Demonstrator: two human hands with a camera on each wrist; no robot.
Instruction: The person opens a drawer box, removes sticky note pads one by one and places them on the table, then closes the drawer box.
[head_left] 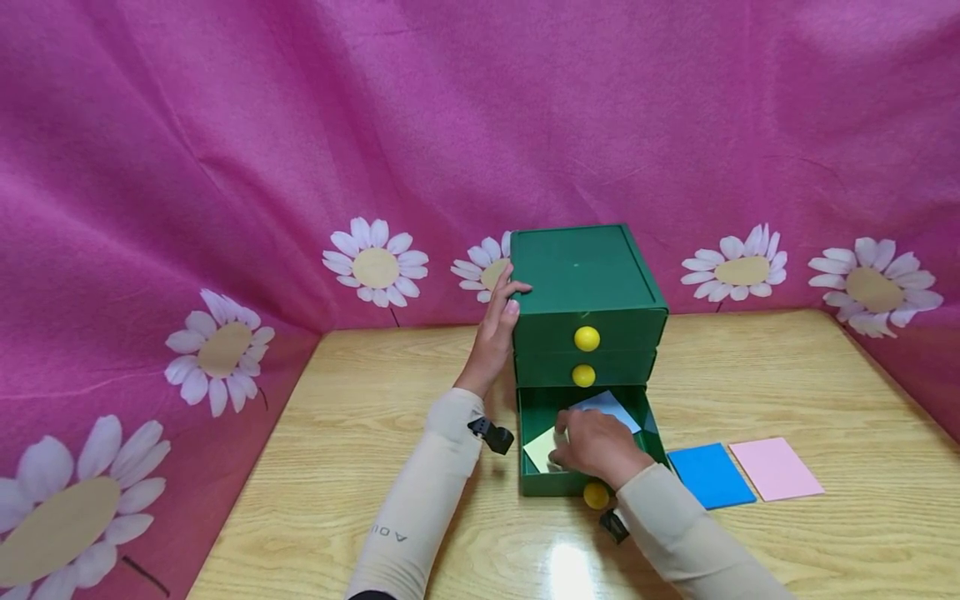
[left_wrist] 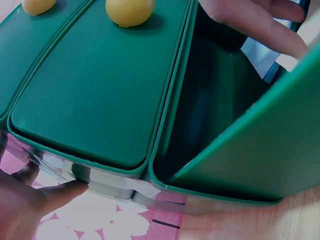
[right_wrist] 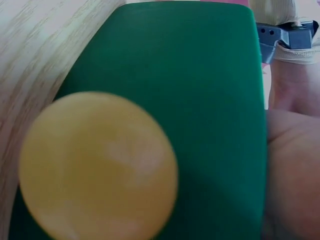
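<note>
A small green drawer cabinet (head_left: 585, 267) with yellow knobs stands on the table, its bottom drawer (head_left: 551, 485) pulled out. My left hand (head_left: 493, 333) rests against the cabinet's left side, fingers extended and one fingertip over the top edge. Inside the drawer, my right hand (head_left: 598, 442) reaches down with bent fingers and holds a pale yellow sticky note pad (head_left: 538, 450) between fingers and thumb. A light blue sticky note pad (head_left: 609, 407) lies farther back in the drawer, partly behind that hand. The drawer front and its knob (right_wrist: 97, 165) fill much of the right wrist view.
To the right of the drawer, a blue pad (head_left: 712, 475) and a pink pad (head_left: 777, 468) lie side by side on the wooden table (head_left: 360, 400). The two upper drawers are closed. A pink curtain (head_left: 450, 108) with daisies hangs behind.
</note>
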